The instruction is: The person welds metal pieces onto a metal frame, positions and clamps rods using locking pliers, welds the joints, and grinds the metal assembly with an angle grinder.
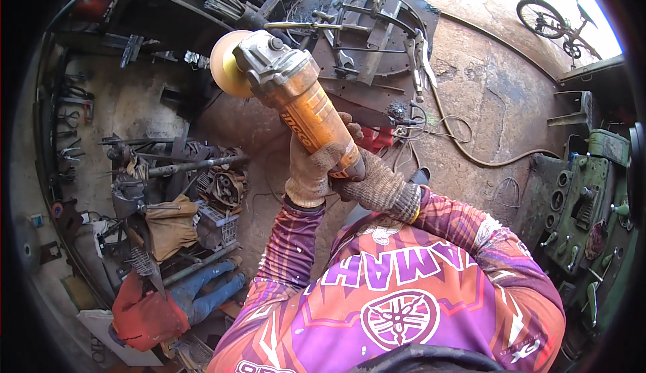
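Observation:
An orange angle grinder with a grey metal head is held up in front of me, tilted toward the upper left. A pale yellowish disc sits on its head. My left hand, in a dirty knit work glove, wraps round the orange body near the rear. My right hand, gloved the same way, is closed round the back end of the grinder, just right of the left hand. Some of its fingers are hidden behind the tool. Past the grinder stands a dark metal worktable with clamps and steel pieces on it.
Locking pliers hang at the worktable's right side. A hose curves over the floor. Green machinery with levers stands at the right. At the left are a bench vise, scrap metal and a person in red. A bicycle stands at the far right.

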Demonstrator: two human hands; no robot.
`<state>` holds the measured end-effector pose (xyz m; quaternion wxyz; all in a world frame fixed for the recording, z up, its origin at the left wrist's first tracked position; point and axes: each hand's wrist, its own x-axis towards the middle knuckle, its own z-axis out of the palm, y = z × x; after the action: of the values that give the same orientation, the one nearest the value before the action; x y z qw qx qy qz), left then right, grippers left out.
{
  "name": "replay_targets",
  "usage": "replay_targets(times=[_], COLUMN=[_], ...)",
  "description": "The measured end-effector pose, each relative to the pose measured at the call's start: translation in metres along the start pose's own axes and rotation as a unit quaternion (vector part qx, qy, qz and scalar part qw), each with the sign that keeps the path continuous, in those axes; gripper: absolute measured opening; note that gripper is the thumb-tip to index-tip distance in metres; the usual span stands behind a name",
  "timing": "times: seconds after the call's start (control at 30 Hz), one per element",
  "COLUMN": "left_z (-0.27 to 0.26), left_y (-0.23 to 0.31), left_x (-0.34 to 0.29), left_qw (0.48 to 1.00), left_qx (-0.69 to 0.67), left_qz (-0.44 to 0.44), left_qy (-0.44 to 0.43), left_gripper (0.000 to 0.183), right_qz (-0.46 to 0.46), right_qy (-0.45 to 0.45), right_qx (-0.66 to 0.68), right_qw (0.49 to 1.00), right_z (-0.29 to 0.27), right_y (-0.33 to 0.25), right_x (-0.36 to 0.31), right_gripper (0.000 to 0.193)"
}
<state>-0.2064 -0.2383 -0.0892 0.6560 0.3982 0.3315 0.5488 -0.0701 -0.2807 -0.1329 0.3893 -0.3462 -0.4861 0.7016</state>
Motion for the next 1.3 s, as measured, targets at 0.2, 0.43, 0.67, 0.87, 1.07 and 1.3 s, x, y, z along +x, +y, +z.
replay_targets(times=[0.2,0.43,0.67,0.87,1.07,1.3], left_z=[-0.02,-0.046,-0.069,-0.07,-0.063,-0.057], left_y=[0.012,0.022,0.021,0.031,0.038,0.047], left_x=[-0.006,-0.004,-0.014,0.003,0.002,0.002], left_qw=[0.999,0.994,0.983,0.978,0.95,0.973], left_qx=[0.029,0.09,0.172,0.208,0.3,0.226], left_qz=[-0.033,-0.059,-0.07,0.011,0.081,0.011], left_qy=[0.026,0.011,-0.005,0.001,0.031,0.037], left_gripper=[0.067,0.065,0.06,0.052,0.068,0.062], right_qz=[0.165,0.196,0.01,0.183,0.143,0.177], right_qy=[-0.025,-0.087,-0.078,-0.063,-0.072,0.001], right_qx=[0.05,0.052,0.047,0.06,-0.003,-0.098], right_qw=[0.985,0.975,0.996,0.979,0.987,0.979], right_z=[0.017,0.021,0.013,0.036,0.041,0.052], right_y=[-0.009,-0.015,0.006,0.018,0.015,0.0], right_x=[0.014,0.028,0.052,0.038,0.041,0.049], right_gripper=[0.046,0.057,0.107,0.059,0.032,0.029])
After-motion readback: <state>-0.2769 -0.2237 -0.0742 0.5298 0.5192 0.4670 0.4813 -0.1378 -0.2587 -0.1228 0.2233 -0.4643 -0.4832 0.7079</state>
